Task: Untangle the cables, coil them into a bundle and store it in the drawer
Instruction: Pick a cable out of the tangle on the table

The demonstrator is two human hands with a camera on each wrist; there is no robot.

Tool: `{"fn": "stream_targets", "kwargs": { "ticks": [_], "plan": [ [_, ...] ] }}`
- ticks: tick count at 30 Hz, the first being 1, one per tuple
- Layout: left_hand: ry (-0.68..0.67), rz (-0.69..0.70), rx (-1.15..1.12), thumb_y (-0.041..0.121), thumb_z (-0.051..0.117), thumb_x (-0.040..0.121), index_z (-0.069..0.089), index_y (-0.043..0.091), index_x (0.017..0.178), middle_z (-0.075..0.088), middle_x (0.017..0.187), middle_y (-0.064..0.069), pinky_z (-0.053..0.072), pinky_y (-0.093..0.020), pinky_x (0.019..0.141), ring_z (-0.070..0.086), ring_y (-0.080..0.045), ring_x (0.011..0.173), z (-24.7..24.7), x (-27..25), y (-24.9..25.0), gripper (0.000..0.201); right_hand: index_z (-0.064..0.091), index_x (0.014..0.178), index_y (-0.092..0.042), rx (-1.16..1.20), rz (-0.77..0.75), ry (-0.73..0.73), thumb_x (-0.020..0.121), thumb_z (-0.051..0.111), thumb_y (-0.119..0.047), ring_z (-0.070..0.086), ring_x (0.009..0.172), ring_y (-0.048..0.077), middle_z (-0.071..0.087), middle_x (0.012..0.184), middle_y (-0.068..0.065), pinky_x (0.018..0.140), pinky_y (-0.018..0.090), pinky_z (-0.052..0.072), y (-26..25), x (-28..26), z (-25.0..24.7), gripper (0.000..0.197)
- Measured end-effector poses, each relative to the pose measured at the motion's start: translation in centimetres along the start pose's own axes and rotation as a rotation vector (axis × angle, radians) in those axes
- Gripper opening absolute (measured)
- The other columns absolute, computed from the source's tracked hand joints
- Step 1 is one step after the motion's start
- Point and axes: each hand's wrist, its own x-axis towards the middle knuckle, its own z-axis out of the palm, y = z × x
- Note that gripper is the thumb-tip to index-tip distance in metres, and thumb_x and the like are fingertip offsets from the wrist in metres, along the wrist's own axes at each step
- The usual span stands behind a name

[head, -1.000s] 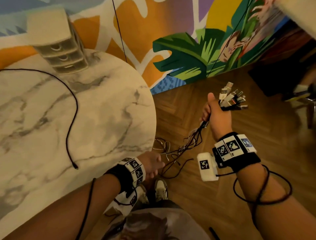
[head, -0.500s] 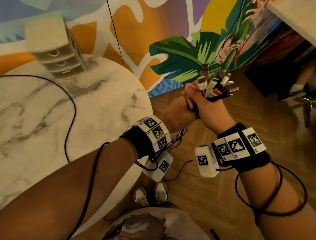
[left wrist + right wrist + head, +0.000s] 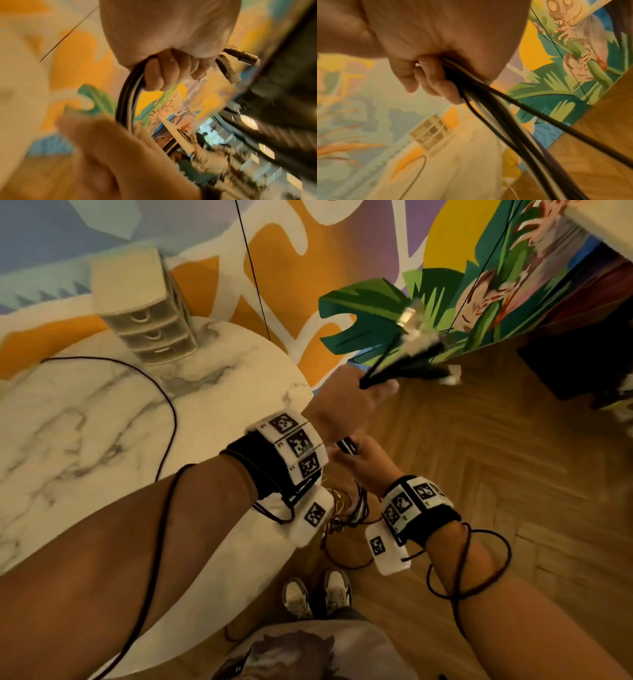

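A bundle of black and white cables (image 3: pixel 404 364) fans out into blurred connector ends (image 3: pixel 416 332) above the wooden floor. My left hand (image 3: pixel 358 393) grips the bundle just below those connectors; its fingers (image 3: pixel 155 75) curl round the cables (image 3: pixel 127 102). My right hand (image 3: pixel 363 453) grips the same cables lower down, with fingers (image 3: pixel 435 82) wrapped round the strands (image 3: pixel 503 121). The loose tangled ends (image 3: pixel 346 517) hang below both wrists toward the floor. A small beige drawer unit (image 3: pixel 144 313) stands at the back of the marble table (image 3: pixel 85 440), all drawers shut.
A separate black cable (image 3: pixel 171 412) lies across the marble table. A painted mural wall (image 3: pixel 308 268) runs behind it. My shoes (image 3: pixel 318 594) stand on the parquet floor (image 3: pixel 496 474) by the table edge. A dark object (image 3: pixel 565 364) sits at the far right.
My left hand rose from beside the table edge and took the connector end of the bundle. My right hand let go of that end and slid down the cables.
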Motion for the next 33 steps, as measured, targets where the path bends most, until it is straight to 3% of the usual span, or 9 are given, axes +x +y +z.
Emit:
{"fn": "stream_targets", "kwargs": {
  "ticks": [2, 8, 14, 16, 19, 22, 25, 28, 33],
  "plan": [
    [0.033, 0.139, 0.319, 0.019, 0.059, 0.091, 0.039, 0.024, 0.047, 0.033, 0.042, 0.009, 0.021, -0.018, 0.043, 0.03, -0.007, 0.036, -1.2, 0.0, 1.0, 0.048, 0.045, 0.06, -0.019, -0.033, 0.118, 0.02, 0.09, 0.059, -0.02, 0.038, 0.039, 0.005, 0.042, 0.049, -0.007, 0.048, 0.024, 0.033, 2.0, 0.6, -0.1, 0.033],
    [0.132, 0.51, 0.748, 0.024, 0.057, 0.084, 0.044, 0.022, 0.055, 0.034, 0.044, 0.009, 0.023, -0.021, 0.045, 0.028, -0.01, 0.04, -5.5, -0.3, 2.7, 0.032, 0.042, 0.059, -0.018, -0.078, 0.419, 0.101, 0.09, 0.06, -0.028, 0.039, 0.042, 0.012, 0.043, 0.051, -0.001, 0.049, 0.025, 0.032, 8.1, -1.0, -1.5, 0.037],
    [0.154, 0.857, 0.899, 0.034, 0.043, 0.081, 0.051, 0.015, 0.053, 0.048, 0.042, -0.004, 0.021, -0.022, 0.048, 0.029, -0.019, 0.038, -4.3, -0.7, 1.8, 0.035, 0.044, 0.057, -0.018, 0.055, 0.46, 0.288, 0.087, 0.056, -0.019, 0.037, 0.044, 0.014, 0.042, 0.048, -0.003, 0.046, 0.025, 0.03, 7.5, -1.0, -2.7, 0.033],
    [0.08, 0.781, 0.914, 0.037, 0.04, 0.08, 0.056, 0.016, 0.056, 0.053, 0.046, -0.004, 0.02, -0.024, 0.049, 0.043, -0.024, 0.038, -2.0, -1.3, -0.1, 0.036, 0.049, 0.062, -0.024, 0.201, 0.435, 0.353, 0.084, 0.061, -0.027, 0.042, 0.042, 0.011, 0.048, 0.043, -0.009, 0.043, 0.02, 0.033, 7.3, -0.4, -3.2, 0.026],
    [-0.101, 0.4, 0.924, 0.039, 0.042, 0.086, 0.061, 0.017, 0.071, 0.065, 0.071, -0.007, 0.025, -0.028, 0.056, 0.06, -0.029, 0.068, 0.8, -1.8, -3.4, 0.032, 0.06, 0.081, -0.029, 0.264, 0.332, 0.281, 0.062, 0.075, -0.059, 0.051, 0.055, 0.001, 0.056, 0.061, -0.017, 0.054, 0.019, 0.041, 8.1, -0.5, -4.4, 0.038],
    [-0.082, 0.09, 0.574, 0.039, 0.054, 0.09, 0.068, 0.011, 0.084, 0.068, 0.081, -0.009, 0.035, -0.03, 0.058, 0.063, -0.027, 0.079, 2.1, -1.3, -5.0, 0.031, 0.057, 0.072, -0.016, 0.331, 0.155, 0.145, 0.085, 0.064, -0.013, 0.039, 0.04, 0.005, 0.045, 0.048, -0.013, 0.041, 0.018, 0.031, 2.3, -2.1, -4.8, 0.016],
    [-0.013, -0.065, 0.219, 0.053, 0.064, 0.08, 0.072, 0.018, 0.079, 0.068, 0.071, -0.002, 0.047, -0.027, 0.061, 0.063, -0.012, 0.067, 2.7, 0.0, -3.7, 0.036, 0.054, 0.061, -0.017, 0.375, 0.031, 0.05, 0.089, 0.048, 0.006, 0.027, 0.035, 0.007, 0.036, 0.041, -0.01, 0.039, 0.02, 0.023, -1.4, -3.0, -4.5, 0.036],
    [0.039, -0.057, 0.162, 0.037, 0.07, 0.081, 0.056, 0.017, 0.053, 0.054, 0.051, 0.004, 0.039, -0.021, 0.052, 0.051, -0.004, 0.046, 2.7, 0.8, -1.2, 0.036, 0.054, 0.047, -0.023, 0.386, 0.024, 0.05, 0.088, 0.049, 0.006, 0.025, 0.037, 0.009, 0.034, 0.042, -0.01, 0.041, 0.022, 0.022, -1.1, -3.0, -3.8, 0.05],
    [0.158, 0.099, 0.177, 0.025, 0.064, 0.087, 0.062, 0.006, 0.065, 0.061, 0.061, -0.013, 0.046, -0.032, 0.055, 0.055, -0.021, 0.054, 1.8, 1.2, 1.8, 0.029, 0.031, 0.046, -0.023, 0.296, 0.092, 0.157, 0.08, 0.062, -0.004, 0.028, 0.036, 0.011, 0.032, 0.04, -0.008, 0.044, 0.024, 0.027, 3.1, -2.2, -2.8, 0.05]
  ]
}}
